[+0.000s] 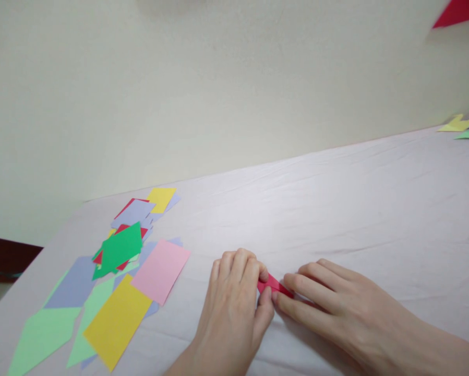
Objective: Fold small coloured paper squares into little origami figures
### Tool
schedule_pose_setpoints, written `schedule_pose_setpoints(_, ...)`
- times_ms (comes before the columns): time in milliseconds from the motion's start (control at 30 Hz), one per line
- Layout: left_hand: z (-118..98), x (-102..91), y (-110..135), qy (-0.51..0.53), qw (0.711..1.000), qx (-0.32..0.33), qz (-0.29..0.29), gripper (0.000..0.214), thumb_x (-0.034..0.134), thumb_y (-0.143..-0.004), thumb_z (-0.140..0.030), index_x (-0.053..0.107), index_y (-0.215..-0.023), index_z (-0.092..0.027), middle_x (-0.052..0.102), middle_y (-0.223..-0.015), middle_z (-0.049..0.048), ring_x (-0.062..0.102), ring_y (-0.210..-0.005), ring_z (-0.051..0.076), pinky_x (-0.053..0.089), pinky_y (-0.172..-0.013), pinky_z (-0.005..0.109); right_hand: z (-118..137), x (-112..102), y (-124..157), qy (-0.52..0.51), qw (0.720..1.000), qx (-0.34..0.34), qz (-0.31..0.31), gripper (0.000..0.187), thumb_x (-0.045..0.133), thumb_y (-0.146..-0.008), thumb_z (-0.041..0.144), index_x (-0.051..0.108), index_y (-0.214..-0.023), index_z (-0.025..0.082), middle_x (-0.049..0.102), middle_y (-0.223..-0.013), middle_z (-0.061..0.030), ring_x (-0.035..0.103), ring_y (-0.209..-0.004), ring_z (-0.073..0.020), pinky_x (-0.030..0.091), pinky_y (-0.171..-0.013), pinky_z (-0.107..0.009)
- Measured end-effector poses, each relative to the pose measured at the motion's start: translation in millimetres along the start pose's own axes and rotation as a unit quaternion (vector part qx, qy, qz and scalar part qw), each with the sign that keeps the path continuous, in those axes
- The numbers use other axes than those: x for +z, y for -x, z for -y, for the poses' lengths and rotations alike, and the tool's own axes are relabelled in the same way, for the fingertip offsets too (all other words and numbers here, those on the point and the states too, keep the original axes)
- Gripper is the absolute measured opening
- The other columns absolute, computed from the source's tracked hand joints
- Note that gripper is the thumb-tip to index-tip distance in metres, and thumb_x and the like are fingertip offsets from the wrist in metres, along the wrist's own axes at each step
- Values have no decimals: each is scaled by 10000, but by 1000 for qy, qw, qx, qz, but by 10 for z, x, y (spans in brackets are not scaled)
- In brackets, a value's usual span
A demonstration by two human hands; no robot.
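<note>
A small folded red paper piece [274, 285] lies on the pale sheet-covered surface [336, 209], mostly hidden between my two hands. My left hand [234, 297] is curled, with thumb and fingers pinching the left end of the red paper. My right hand [328, 303] lies low on the surface, its fingers together and pressing the paper's right end. Only a short strip of the red paper shows between the fingertips.
To the left lie several loose coloured paper sheets: a yellow one [117, 321], a pink one [160, 270], a green one [119, 249], lilac and light green ones. More paper pieces [463, 125] lie at the far right by the cream wall. A red shape [459, 11] shows top right.
</note>
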State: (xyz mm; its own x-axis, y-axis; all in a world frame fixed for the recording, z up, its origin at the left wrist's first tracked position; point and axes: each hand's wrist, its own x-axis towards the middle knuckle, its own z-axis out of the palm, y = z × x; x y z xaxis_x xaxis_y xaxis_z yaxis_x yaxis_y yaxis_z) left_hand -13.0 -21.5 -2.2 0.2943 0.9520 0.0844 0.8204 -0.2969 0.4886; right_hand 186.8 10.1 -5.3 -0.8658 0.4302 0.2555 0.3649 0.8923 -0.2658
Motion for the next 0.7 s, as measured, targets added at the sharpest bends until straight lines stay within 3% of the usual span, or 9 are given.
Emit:
schedule_pose_setpoints(200,-5,12,9,7,1000,0,2,160,406,-854,-55,437,-899,-205,498,-936,44,434,-880,243,368,-750,429,15,-12,-38,22,1000,0,-6,260,455,-893,118,634,-1074,173,624,-845,-62,471,-703,-201,345,-646,-344)
schedule_pose_setpoints(533,6,-7,49,13,1000,1,10,243,382,-770,-28,435,-917,-214,497,-967,59,432,-899,254,359,-774,437,-32,19,1,26,1000,-17,-5,268,442,-939,156,616,-1142,167,633,-885,-64,489,-742,-203,346,-666,-353)
schedule_pose_setpoints(700,-12,-31,48,24,1000,-5,17,177,394,-830,-76,443,-933,-212,505,-975,63,441,-914,257,362,-789,438,-10,20,-12,41,999,-15,-5,273,436,-941,163,616,-1146,174,631,-869,-60,480,-720,-202,334,-652,-354)
